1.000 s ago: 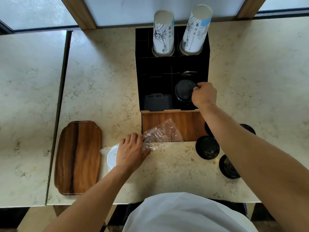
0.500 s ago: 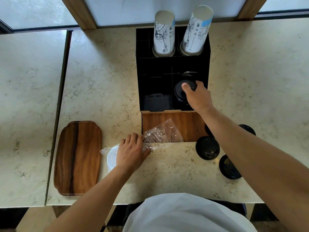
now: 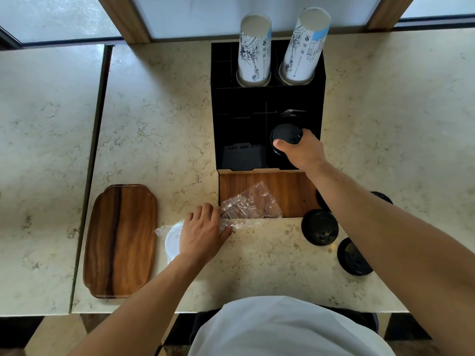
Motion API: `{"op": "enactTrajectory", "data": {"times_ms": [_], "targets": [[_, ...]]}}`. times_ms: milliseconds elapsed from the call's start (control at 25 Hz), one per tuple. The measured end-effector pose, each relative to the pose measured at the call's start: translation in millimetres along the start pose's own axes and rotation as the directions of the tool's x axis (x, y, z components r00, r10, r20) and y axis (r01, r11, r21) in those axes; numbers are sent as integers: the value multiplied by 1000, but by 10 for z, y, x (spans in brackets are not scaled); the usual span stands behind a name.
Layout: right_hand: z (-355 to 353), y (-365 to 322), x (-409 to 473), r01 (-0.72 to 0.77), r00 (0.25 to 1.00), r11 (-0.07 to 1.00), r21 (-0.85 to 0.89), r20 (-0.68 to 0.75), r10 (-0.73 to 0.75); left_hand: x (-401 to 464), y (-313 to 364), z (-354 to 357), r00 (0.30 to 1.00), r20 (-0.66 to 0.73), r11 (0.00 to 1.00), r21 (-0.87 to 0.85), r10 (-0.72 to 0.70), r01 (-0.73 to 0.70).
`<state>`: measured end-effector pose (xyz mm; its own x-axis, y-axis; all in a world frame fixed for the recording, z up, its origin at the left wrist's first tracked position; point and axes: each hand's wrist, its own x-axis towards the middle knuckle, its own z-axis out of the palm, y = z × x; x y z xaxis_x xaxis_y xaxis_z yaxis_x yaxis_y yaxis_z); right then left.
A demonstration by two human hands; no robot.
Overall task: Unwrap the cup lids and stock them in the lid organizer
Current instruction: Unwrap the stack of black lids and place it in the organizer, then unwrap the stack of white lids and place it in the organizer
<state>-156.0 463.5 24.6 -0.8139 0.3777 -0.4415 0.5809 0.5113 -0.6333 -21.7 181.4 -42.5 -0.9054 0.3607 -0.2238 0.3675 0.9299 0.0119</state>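
1. The black lid (image 3: 285,138) in the right hand (image 3: 303,150) could catch on the wall of the front right slot of the organizer (image 3: 221,124) and sit tilted instead of flat. That looks likely if it is let go before it is level; how deep it already sits in the slot is hard to tell from above.
2. The plastic wrap (image 3: 250,205), lying against the organizer's wooden front, could slide or drag the white lids (image 3: 172,238) toward the counter edge if the left hand (image 3: 203,232) lifts carelessly.
3. Two loose black lids (image 3: 320,227) on the counter, in front of the organizer and to its right, lie close beside the right forearm; a low pull-back could sweep them off.
4. Right hand: arm stretched forward over the organizer, thumb on the lid's near edge and fingers curled round its far side, grasping it.
5. Left hand: resting palm down in front of the organizer's left corner, fingers laid loosely over the wrapped white lids, pressing rather than pinching them.
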Motion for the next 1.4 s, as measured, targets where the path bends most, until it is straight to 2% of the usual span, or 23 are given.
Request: {"op": "enactTrajectory", "data": {"times_ms": [640,720,840,880,960,1080,1200,1400], "targets": [[-70,80,-222,29,999,999,-19,-41,-30,-11,15,-18,1000,4,1000,-27,-15,15],[-66,148,-365,76,988,997,-9,-131,-76,-14,18,-27,1000,-2,999,-39,-23,23],[-13,281,-650,207,917,977,45,-356,-178,-11,23,-44,1000,1,998,-61,-29,29],[16,320,-738,238,908,969,68,-370,-198,-16,26,-55,1000,1,997,-76,-29,29],[99,391,-882,253,939,964,87,-263,-222,-34,27,-77,1000,-3,994,-109,-27,27],[234,459,-1012,146,985,987,74,77,-152,-62,17,-111,1000,14,986,-164,-25,27],[305,460,-1059,-26,941,993,118,339,-16,-91,21,-131,999,41,980,-196,-30,38],[417,435,-1046,-243,840,942,232,537,84,-243,-29,-177,999,-10,972,-233,40,-41]]}}
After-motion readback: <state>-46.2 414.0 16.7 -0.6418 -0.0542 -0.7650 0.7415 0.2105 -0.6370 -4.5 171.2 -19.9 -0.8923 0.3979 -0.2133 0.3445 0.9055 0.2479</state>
